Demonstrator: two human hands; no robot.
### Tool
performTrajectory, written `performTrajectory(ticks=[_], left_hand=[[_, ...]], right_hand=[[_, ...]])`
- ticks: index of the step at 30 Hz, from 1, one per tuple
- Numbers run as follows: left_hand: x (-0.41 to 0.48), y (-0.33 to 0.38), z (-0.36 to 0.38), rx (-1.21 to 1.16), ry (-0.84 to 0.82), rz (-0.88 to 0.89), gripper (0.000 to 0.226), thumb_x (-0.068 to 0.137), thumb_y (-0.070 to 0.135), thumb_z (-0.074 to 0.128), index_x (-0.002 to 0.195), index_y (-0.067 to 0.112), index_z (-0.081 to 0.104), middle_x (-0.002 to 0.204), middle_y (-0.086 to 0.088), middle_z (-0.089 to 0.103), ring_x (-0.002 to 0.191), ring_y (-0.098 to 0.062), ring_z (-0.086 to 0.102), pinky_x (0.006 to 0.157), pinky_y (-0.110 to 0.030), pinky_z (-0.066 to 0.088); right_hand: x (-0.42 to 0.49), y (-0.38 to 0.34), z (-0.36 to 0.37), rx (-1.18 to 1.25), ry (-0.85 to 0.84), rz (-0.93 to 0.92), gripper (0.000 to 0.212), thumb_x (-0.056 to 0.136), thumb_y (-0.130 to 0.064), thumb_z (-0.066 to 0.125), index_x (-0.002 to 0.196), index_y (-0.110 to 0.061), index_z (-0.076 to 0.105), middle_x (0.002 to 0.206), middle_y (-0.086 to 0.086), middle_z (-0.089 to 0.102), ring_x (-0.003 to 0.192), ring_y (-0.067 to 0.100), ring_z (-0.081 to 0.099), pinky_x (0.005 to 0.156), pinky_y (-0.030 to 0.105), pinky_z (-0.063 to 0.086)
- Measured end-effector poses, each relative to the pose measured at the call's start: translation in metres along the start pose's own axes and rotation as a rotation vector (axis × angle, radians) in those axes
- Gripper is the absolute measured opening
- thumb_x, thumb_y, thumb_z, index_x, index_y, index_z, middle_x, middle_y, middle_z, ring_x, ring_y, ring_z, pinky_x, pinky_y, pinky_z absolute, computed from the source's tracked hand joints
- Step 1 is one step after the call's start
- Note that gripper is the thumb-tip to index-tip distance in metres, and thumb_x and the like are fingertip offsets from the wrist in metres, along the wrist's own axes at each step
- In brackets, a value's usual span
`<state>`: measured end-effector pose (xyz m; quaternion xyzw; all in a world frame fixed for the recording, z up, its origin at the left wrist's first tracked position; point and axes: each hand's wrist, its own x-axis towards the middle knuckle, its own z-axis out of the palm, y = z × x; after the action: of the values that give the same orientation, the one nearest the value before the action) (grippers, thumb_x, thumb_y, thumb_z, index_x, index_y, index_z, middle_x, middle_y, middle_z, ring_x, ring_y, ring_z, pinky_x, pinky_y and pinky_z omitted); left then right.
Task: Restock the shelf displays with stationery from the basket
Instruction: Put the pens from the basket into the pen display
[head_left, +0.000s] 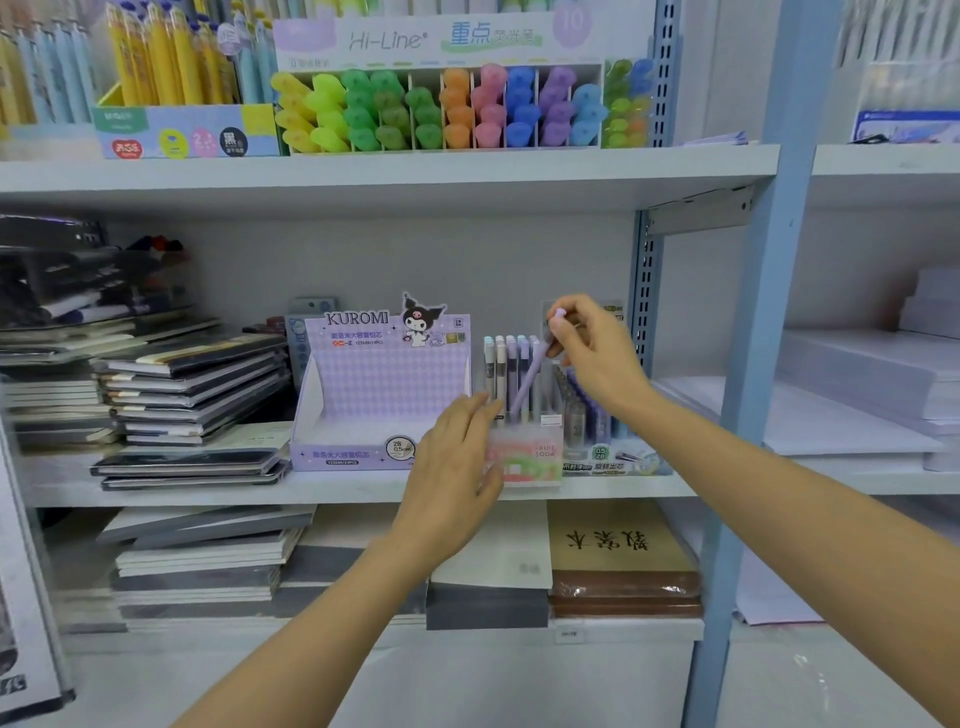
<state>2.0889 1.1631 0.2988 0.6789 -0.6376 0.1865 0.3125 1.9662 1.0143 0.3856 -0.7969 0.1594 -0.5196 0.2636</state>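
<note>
While the right hand (589, 353) pinches a pale lilac pen (528, 387) near its rounded top, the pen leans tilted, lower end down in the little pastel pen box (540, 453) on the middle shelf (311, 492). The same box holds pastel upright pens (501, 364). The left hand (452, 460) rests straight-fingered against that box's left front. A purple Kuromi box (363, 376) sits just left.

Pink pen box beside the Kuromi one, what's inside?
Upright pens in white, grey and lilac, plus a tilted lilac pen that the right hand pinches. The front of the pink box and the left hand hide their bottom ends.
</note>
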Motion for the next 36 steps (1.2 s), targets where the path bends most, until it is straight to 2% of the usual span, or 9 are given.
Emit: performTrajectory(ticks=[6, 12, 16, 18, 21, 25, 28, 32, 36], left_hand=[[-0.001, -0.006, 0.005, 0.085, -0.004, 0.019, 0.063, 0.093, 0.020, 0.054, 0.149, 0.016, 0.027, 0.157, -0.001, 0.022, 0.145, -0.020, 0.017, 0.115, -0.038, 0.024], [-0.003, -0.009, 0.013, 0.091, 0.003, 0.012, 0.066, 0.093, 0.023, 0.054, 0.151, 0.019, 0.022, 0.159, 0.001, 0.016, 0.145, -0.020, 0.015, 0.115, -0.038, 0.025], [-0.005, -0.010, 0.016, 0.086, 0.016, 0.014, 0.067, 0.093, 0.021, 0.054, 0.152, 0.019, 0.022, 0.159, 0.000, 0.016, 0.144, -0.022, 0.018, 0.114, -0.039, 0.028], [-0.005, -0.010, 0.016, 0.096, 0.021, 0.016, 0.068, 0.093, 0.021, 0.054, 0.152, 0.019, 0.022, 0.159, 0.000, 0.017, 0.143, -0.022, 0.018, 0.113, -0.040, 0.029], [-0.004, -0.010, 0.016, 0.110, 0.016, 0.015, 0.068, 0.092, 0.021, 0.054, 0.152, 0.021, 0.021, 0.159, 0.000, 0.016, 0.143, -0.022, 0.018, 0.111, -0.041, 0.030], [-0.011, -0.002, 0.015, 0.048, 0.054, 0.004, 0.071, 0.093, 0.018, 0.055, 0.154, 0.020, 0.018, 0.160, -0.004, 0.011, 0.146, -0.025, 0.013, 0.118, -0.043, 0.022], [-0.029, 0.008, 0.026, -0.014, 0.228, 0.004, 0.063, 0.086, 0.008, 0.058, 0.146, 0.013, 0.036, 0.145, -0.013, 0.033, 0.133, -0.028, 0.032, 0.110, -0.040, 0.031], [-0.076, 0.020, 0.076, -0.112, 0.326, 0.021, 0.038, 0.080, 0.004, 0.054, 0.118, 0.008, 0.054, 0.115, -0.014, 0.051, 0.110, -0.025, 0.043, 0.094, -0.031, 0.034], [-0.147, 0.026, 0.154, -0.288, -0.035, 0.010, 0.026, 0.080, -0.004, 0.057, 0.104, 0.006, 0.059, 0.097, -0.007, 0.057, 0.088, -0.023, 0.050, 0.075, -0.033, 0.040]], right_hand=[[0.000, 0.008, 0.014, -0.128, -0.097, -0.039, 0.013, 0.100, -0.011, 0.048, 0.097, -0.005, 0.060, 0.086, 0.009, 0.067, 0.080, 0.023, 0.067, 0.079, 0.035, 0.056], [0.010, 0.009, 0.019, -0.219, -0.165, -0.040, 0.014, 0.098, -0.011, 0.052, 0.108, -0.006, 0.060, 0.086, 0.009, 0.069, 0.079, 0.021, 0.067, 0.082, 0.039, 0.055], [0.005, 0.017, 0.030, -0.232, -0.067, -0.064, 0.011, 0.095, -0.015, 0.057, 0.105, -0.016, 0.053, 0.080, 0.003, 0.067, 0.072, 0.011, 0.063, 0.070, 0.033, 0.053], [0.005, 0.020, 0.032, -0.292, -0.058, -0.078, 0.008, 0.094, -0.017, 0.060, 0.102, -0.015, 0.060, 0.088, 0.002, 0.065, 0.077, 0.009, 0.060, 0.074, 0.029, 0.051], [0.000, 0.023, 0.033, -0.376, -0.103, -0.072, 0.024, 0.095, -0.021, 0.058, 0.118, -0.016, 0.063, 0.105, 0.004, 0.057, 0.092, 0.011, 0.053, 0.087, 0.026, 0.045], [-0.027, 0.011, 0.022, -0.279, -0.059, -0.164, 0.030, 0.097, -0.019, 0.055, 0.126, -0.011, 0.059, 0.113, 0.005, 0.055, 0.099, 0.010, 0.051, 0.089, 0.024, 0.041], [-0.072, 0.006, 0.009, -0.134, -0.038, -0.288, 0.017, 0.095, -0.010, 0.056, 0.109, -0.005, 0.063, 0.100, 0.005, 0.061, 0.087, 0.015, 0.058, 0.077, 0.024, 0.046], [-0.160, 0.036, 0.002, -0.073, -0.296, -0.213, 0.013, 0.095, -0.020, 0.054, 0.091, -0.011, 0.063, 0.078, -0.003, 0.062, 0.066, 0.011, 0.056, 0.059, 0.022, 0.044], [-0.247, 0.103, 0.008, -0.133, -0.638, 0.044, 0.011, 0.095, -0.020, 0.057, 0.091, -0.014, 0.066, 0.076, -0.006, 0.063, 0.061, 0.005, 0.052, 0.059, 0.019, 0.043]])
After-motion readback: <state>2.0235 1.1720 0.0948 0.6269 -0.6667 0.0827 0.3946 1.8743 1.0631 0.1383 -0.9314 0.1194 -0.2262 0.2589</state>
